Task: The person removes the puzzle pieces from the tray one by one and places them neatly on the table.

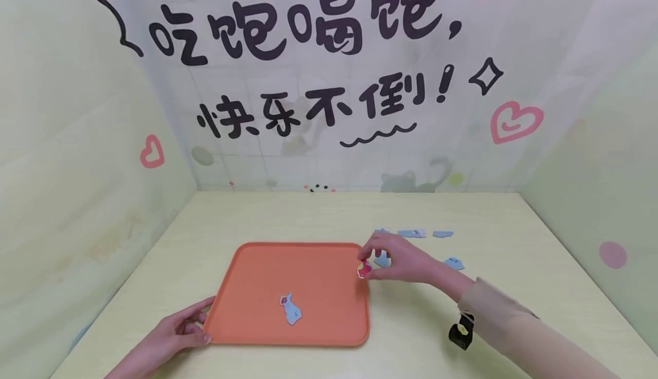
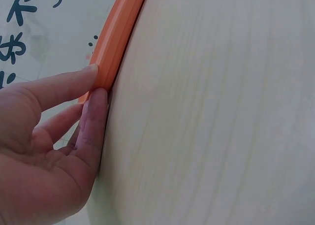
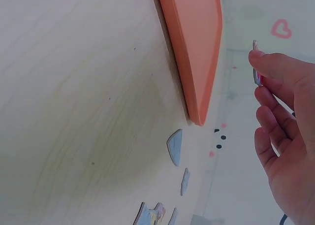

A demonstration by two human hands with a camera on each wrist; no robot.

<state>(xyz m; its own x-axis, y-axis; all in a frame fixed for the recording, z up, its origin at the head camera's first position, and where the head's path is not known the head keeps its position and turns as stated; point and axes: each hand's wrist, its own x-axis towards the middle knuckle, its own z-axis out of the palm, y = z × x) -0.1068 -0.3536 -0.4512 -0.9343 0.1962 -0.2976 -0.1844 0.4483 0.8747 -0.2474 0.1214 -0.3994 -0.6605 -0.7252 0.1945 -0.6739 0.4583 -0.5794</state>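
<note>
My right hand (image 1: 403,258) pinches a small pink-red jigsaw-like piece (image 1: 364,269) between thumb and fingertips, over the right rim of the orange tray (image 1: 257,265). In the right wrist view that thin piece (image 3: 256,77) appears edge-on, raised above the table. At the tray's near left corner, my left hand (image 1: 177,330) holds the rim. The left wrist view shows thumb and finger against the orange rim (image 2: 115,43). On the tray, right of my left hand, lies a light blue piece (image 1: 293,312) with a dark reddish patch at its top.
Several light blue pieces lie beyond and right of the tray, among them a long one (image 1: 410,233), a short one (image 1: 443,234), one behind my right hand (image 1: 382,260) and a rounded one (image 1: 454,263). Printed cloth walls (image 1: 329,162) enclose the pale wooden table (image 1: 411,333).
</note>
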